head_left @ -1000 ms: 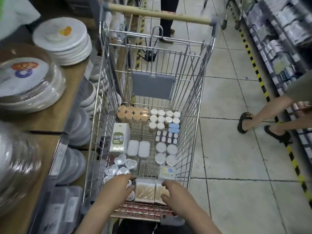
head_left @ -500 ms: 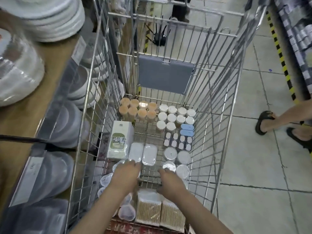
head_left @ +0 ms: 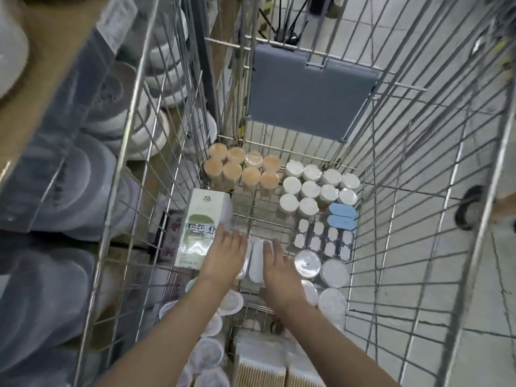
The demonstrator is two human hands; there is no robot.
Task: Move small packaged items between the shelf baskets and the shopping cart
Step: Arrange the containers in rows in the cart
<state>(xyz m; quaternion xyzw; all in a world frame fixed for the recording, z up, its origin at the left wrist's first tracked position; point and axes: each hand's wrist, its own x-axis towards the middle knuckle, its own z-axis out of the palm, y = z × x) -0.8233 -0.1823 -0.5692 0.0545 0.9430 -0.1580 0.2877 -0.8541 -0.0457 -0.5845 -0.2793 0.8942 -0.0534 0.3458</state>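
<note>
Head view: my left hand [head_left: 224,254] and right hand [head_left: 276,265] flat, fingers straight, flanking two white oblong packs [head_left: 257,259] on shopping cart [head_left: 363,275] floor. Picking step, I judge. Next: close fingers under packs, lift clear of green-white box [head_left: 199,227] beside left hand.

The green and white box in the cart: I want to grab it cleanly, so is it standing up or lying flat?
Lying flat. The green and white box shows its broad printed face upward on the cart floor.

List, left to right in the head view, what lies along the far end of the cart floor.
Orange-capped tubes → white-lidded round containers, with two blue oblong cases just in front of their right end.
</note>
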